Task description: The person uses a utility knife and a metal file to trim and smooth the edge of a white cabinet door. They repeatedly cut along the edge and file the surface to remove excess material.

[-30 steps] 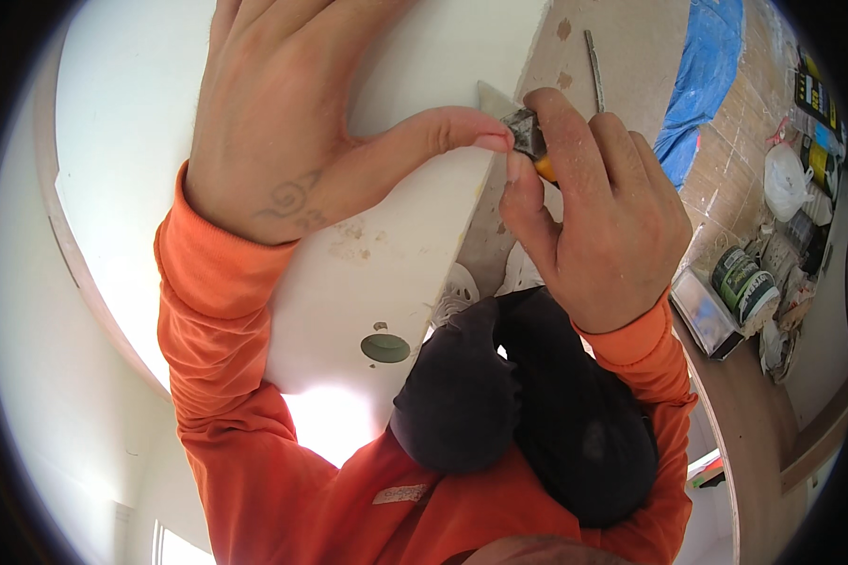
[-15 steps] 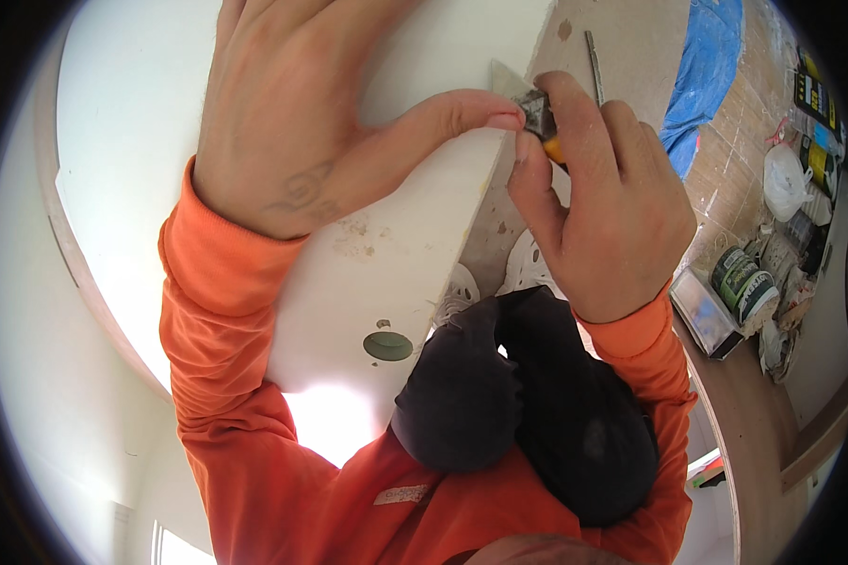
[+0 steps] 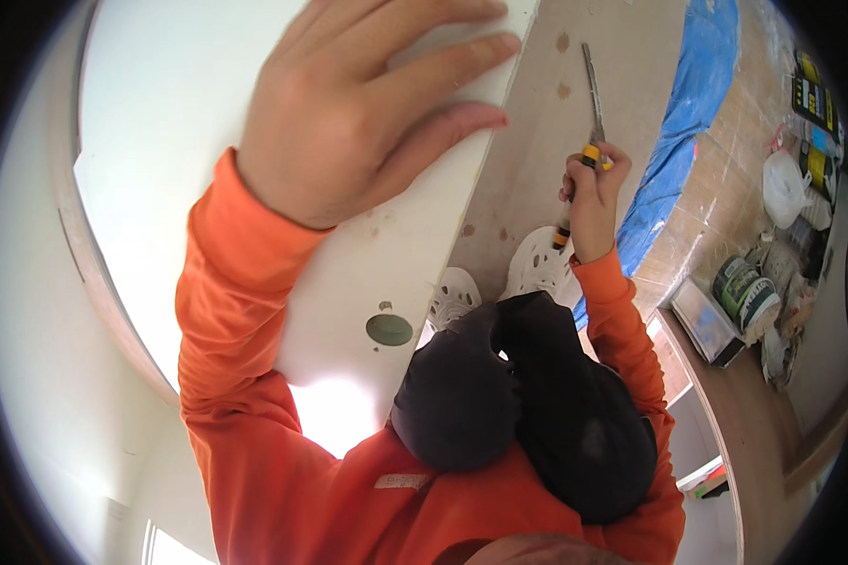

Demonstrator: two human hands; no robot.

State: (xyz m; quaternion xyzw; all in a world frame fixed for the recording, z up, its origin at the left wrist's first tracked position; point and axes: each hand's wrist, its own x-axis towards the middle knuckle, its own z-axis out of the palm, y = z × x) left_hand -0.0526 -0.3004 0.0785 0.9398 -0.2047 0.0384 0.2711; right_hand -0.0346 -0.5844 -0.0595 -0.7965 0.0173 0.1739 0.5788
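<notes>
My left hand (image 3: pixel 349 108) is stretched over a white panel (image 3: pixel 405 254), its fingers spread toward the panel's right edge, holding nothing; it is slightly blurred. Farther down and right, my right hand (image 3: pixel 594 193) is closed round the yellow-and-black handle of a long thin tool (image 3: pixel 591 85). Its narrow grey blade points away from me over a brownish board (image 3: pixel 546 122). A small yellow part shows by the right fingers; I cannot tell whether it belongs to the same tool. The panel has an oval hole (image 3: pixel 389 330) near me, with a small hole on either side.
Blue sheeting (image 3: pixel 697 75) runs along the board's right side. Beyond it stand a tub (image 3: pixel 746 290), a metal box (image 3: pixel 705 325), a white plastic bag (image 3: pixel 784 188) and other packages. My white clogs (image 3: pixel 540 268) are beside the panel's edge, near my black-clad knees (image 3: pixel 457 395).
My right hand has moved from the panel's edge down toward the board, onto the thin tool's handle. The pointed blade it held is no longer clearly visible. My left hand has shifted right.
</notes>
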